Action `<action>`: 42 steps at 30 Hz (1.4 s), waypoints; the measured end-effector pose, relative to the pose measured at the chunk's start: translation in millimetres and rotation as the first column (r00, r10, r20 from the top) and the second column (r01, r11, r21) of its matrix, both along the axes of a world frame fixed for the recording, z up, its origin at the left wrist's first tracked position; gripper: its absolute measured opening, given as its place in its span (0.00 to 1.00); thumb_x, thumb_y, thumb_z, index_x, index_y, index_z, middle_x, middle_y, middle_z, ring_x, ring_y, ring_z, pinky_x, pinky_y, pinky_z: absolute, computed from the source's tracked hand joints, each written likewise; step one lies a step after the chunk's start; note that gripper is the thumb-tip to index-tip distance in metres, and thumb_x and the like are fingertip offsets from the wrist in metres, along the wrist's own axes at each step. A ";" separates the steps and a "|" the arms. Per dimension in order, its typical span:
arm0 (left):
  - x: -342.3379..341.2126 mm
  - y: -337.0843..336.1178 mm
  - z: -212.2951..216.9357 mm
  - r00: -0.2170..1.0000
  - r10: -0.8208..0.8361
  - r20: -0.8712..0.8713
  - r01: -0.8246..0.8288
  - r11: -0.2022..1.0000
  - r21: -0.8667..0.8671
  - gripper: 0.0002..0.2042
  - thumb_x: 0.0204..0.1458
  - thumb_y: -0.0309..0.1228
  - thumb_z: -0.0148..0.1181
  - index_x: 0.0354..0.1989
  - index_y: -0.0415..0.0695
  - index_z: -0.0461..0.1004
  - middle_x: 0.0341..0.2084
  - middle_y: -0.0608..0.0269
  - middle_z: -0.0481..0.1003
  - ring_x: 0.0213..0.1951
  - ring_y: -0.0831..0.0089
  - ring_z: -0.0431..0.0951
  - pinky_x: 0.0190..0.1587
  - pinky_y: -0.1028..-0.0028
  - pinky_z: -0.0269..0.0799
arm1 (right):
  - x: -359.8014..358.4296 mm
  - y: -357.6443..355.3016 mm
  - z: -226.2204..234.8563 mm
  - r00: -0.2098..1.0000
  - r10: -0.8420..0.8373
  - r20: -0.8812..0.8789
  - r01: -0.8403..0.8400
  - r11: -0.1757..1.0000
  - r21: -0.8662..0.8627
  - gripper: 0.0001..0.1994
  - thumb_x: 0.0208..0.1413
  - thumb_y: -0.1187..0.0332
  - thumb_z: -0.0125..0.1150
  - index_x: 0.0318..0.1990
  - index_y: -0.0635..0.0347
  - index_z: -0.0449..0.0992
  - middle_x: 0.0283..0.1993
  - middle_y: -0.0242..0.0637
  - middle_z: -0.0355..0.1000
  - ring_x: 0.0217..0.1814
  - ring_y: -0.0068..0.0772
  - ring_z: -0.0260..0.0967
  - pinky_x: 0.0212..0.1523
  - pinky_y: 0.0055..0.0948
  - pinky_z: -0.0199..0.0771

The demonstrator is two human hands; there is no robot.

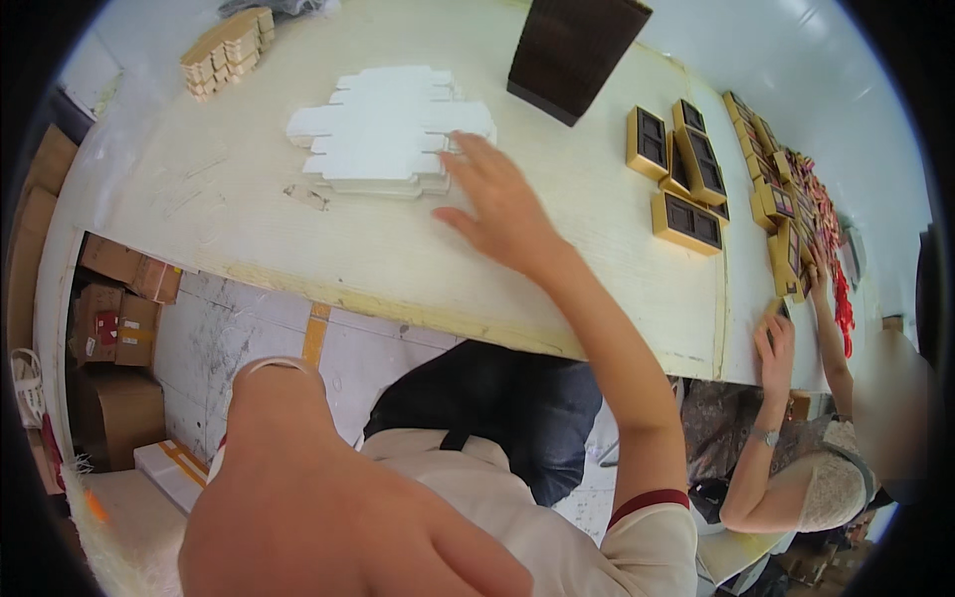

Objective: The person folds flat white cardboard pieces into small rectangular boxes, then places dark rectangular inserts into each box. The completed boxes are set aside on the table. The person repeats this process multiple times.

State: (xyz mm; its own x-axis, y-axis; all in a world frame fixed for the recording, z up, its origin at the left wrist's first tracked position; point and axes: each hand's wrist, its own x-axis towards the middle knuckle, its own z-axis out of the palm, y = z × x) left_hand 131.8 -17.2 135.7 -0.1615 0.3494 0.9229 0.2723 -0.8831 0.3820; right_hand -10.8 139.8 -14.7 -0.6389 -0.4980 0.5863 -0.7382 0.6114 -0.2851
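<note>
A stack of flat white die-cut box blanks [383, 129] with notched tabs lies on the table. At its right edge is my right hand [487, 204], fingers stretched out and thumb apart. The fingertips reach the tabs; whether they press on the stack I cannot make out. My left hand [348, 517] is raised very near the camera, large at the lower left, with a band around the wrist. Its fingers are mostly cut off by the lower edge, so what it holds, if anything, is hidden.
A dark brown box [577, 55] stands beyond the stack. Gold boxes with dark inserts [686, 219] sit to the right. Wooden pieces [227, 52] are piled far left. At right, a co-worker's hand [774, 348] works near more gold boxes. Cardboard cartons [119, 323] fill the lower left.
</note>
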 end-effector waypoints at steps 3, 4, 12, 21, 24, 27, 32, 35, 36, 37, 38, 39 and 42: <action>-34.0 -18.3 -0.5 0.944 -0.324 0.055 0.327 0.912 -0.247 0.20 0.57 0.47 0.58 0.28 0.39 0.80 0.30 0.56 0.78 0.34 0.62 0.75 0.35 0.68 0.70 | -22.5 -23.5 -4.4 0.996 -0.049 0.075 0.042 0.995 0.093 0.27 0.50 0.62 0.66 0.56 0.67 0.68 0.63 0.54 0.60 0.66 0.55 0.56 0.65 0.42 0.56; -29.5 -31.6 6.6 0.978 -0.201 0.053 0.208 0.927 -0.312 0.20 0.56 0.48 0.58 0.28 0.40 0.80 0.30 0.57 0.78 0.33 0.63 0.75 0.35 0.68 0.70 | -26.0 -48.0 1.1 0.990 -0.004 0.144 -0.010 0.995 0.095 0.27 0.50 0.61 0.65 0.55 0.67 0.68 0.62 0.54 0.62 0.65 0.55 0.57 0.66 0.42 0.56; -97.2 -95.7 -67.4 0.741 0.671 -0.026 -0.513 0.540 -0.667 0.11 0.49 0.35 0.59 0.30 0.37 0.73 0.31 0.59 0.74 0.34 0.68 0.72 0.41 0.72 0.67 | -33.3 -39.9 8.5 0.978 0.031 0.208 -0.047 0.996 0.076 0.15 0.51 0.66 0.63 0.44 0.66 0.74 0.42 0.45 0.74 0.52 0.44 0.68 0.63 0.48 0.57; -175.6 -108.5 -104.3 0.409 0.654 -0.637 -0.601 -0.332 -0.727 0.19 0.46 0.33 0.66 0.47 0.39 0.75 0.48 0.53 0.75 0.48 0.59 0.74 0.52 0.67 0.69 | -41.4 -36.5 7.2 0.950 0.052 0.307 -0.064 0.998 0.028 0.11 0.53 0.67 0.62 0.41 0.64 0.77 0.42 0.45 0.75 0.47 0.45 0.69 0.60 0.47 0.60; -176.2 -106.7 -98.9 0.441 0.538 -0.718 -0.622 -0.394 -0.677 0.18 0.45 0.30 0.66 0.46 0.38 0.76 0.46 0.53 0.76 0.47 0.58 0.75 0.51 0.68 0.69 | -38.7 -36.4 8.0 0.943 0.045 0.330 -0.037 0.999 -0.032 0.12 0.53 0.67 0.62 0.42 0.64 0.77 0.41 0.44 0.75 0.47 0.44 0.70 0.59 0.48 0.60; -174.1 -105.1 -103.8 0.362 0.455 -0.814 -0.769 -0.348 -0.536 0.18 0.43 0.29 0.67 0.44 0.37 0.76 0.43 0.53 0.77 0.45 0.57 0.75 0.48 0.68 0.70 | -33.6 -39.1 5.9 0.965 -0.004 0.263 0.005 1.000 -0.001 0.14 0.52 0.65 0.62 0.43 0.64 0.77 0.42 0.45 0.75 0.48 0.44 0.70 0.61 0.49 0.58; -178.3 -109.6 -102.4 0.381 0.452 -0.807 -0.760 -0.344 -0.552 0.18 0.42 0.29 0.68 0.43 0.37 0.76 0.41 0.53 0.77 0.43 0.57 0.75 0.46 0.66 0.71 | -42.3 -41.7 16.4 0.879 -0.071 0.472 0.026 0.994 0.101 0.17 0.51 0.62 0.65 0.45 0.63 0.76 0.45 0.45 0.75 0.51 0.43 0.69 0.62 0.51 0.56; -185.1 -112.8 -102.6 0.419 0.438 -0.795 -0.752 -0.323 -0.575 0.16 0.44 0.27 0.65 0.44 0.38 0.76 0.38 0.53 0.77 0.40 0.56 0.76 0.43 0.66 0.72 | -31.1 -43.6 9.9 0.941 -0.041 0.337 0.013 0.996 0.084 0.20 0.51 0.62 0.64 0.50 0.62 0.74 0.50 0.46 0.73 0.56 0.44 0.67 0.63 0.52 0.56; -189.9 -112.2 -99.0 0.441 0.444 -0.780 -0.736 -0.318 -0.598 0.15 0.45 0.26 0.63 0.43 0.38 0.76 0.36 0.53 0.77 0.38 0.55 0.76 0.42 0.65 0.72 | -28.6 -42.3 8.5 0.959 -0.050 0.280 0.040 0.998 0.040 0.22 0.51 0.62 0.64 0.52 0.62 0.72 0.52 0.48 0.71 0.57 0.46 0.66 0.62 0.51 0.56; -191.6 -110.9 -95.2 0.463 0.448 -0.765 -0.720 -0.313 -0.620 0.13 0.46 0.25 0.61 0.43 0.38 0.75 0.34 0.53 0.77 0.37 0.55 0.77 0.40 0.65 0.73 | -25.7 -40.2 7.8 0.973 -0.063 0.222 0.066 0.998 -0.006 0.23 0.52 0.63 0.64 0.54 0.62 0.70 0.54 0.49 0.70 0.59 0.47 0.65 0.62 0.51 0.57; -190.2 -108.3 -91.8 0.318 0.400 -0.860 -0.819 -0.341 -0.461 0.12 0.46 0.23 0.59 0.42 0.38 0.75 0.33 0.53 0.77 0.36 0.55 0.77 0.38 0.65 0.73 | -22.0 -36.8 8.4 0.983 -0.079 0.163 0.089 0.995 -0.054 0.25 0.52 0.63 0.64 0.56 0.62 0.68 0.56 0.50 0.68 0.60 0.49 0.63 0.62 0.50 0.58; -188.2 -106.5 -87.3 0.156 0.350 -0.923 -0.888 -0.360 -0.287 0.12 0.46 0.22 0.58 0.41 0.39 0.75 0.32 0.53 0.77 0.34 0.56 0.77 0.37 0.65 0.74 | -18.2 -33.7 13.0 0.988 -0.072 0.134 0.090 0.986 -0.139 0.26 0.52 0.64 0.64 0.57 0.62 0.67 0.58 0.51 0.66 0.61 0.50 0.62 0.62 0.49 0.58; -171.6 -95.2 -71.3 -0.204 0.426 -0.881 -0.959 -0.270 0.092 0.10 0.44 0.22 0.55 0.37 0.40 0.75 0.30 0.55 0.76 0.33 0.59 0.77 0.33 0.66 0.75 | 4.7 -11.5 30.7 0.994 -0.113 0.003 0.108 0.938 -0.331 0.29 0.51 0.66 0.65 0.60 0.62 0.64 0.61 0.53 0.63 0.63 0.55 0.59 0.62 0.47 0.59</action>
State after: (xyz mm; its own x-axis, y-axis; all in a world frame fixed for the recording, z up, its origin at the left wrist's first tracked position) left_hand -39.7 -112.4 64.4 -0.4851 0.6339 0.6024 0.7151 0.6841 -0.1440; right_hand -6.1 128.2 16.0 -0.6683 -0.2020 0.7160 -0.6775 0.5628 -0.4736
